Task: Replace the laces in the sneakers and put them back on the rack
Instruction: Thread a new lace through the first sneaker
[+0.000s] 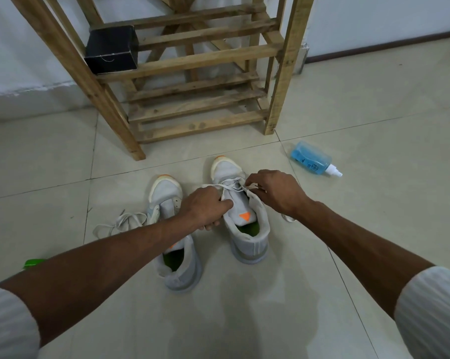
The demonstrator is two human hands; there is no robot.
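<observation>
Lace (218, 186), flat and white, sits pinched in right hand (278, 194); left hand (205, 206) grips mesh sneaker (252, 229).

**Single head cam, wide lens, tilted forward and down**

It's worn on the person's head, so both forearms (110, 257) run in from the bottom corners and meet mid-frame. There the left hand (205, 206) gripping the right sneaker (249, 240) and the right hand (278, 193) pinching its lace (213, 186) sit close to the lens. Tilt is steep: tiled floor (244, 320) fills the lower half, the wooden rack (205, 58) stands farther off up top with its upper part cut by the frame edge, and the wall (374, 19) behind just peeks in. Rack posts splay outward toward the corners, classic wide-angle bend. Just this one view, so no overlap.
</observation>
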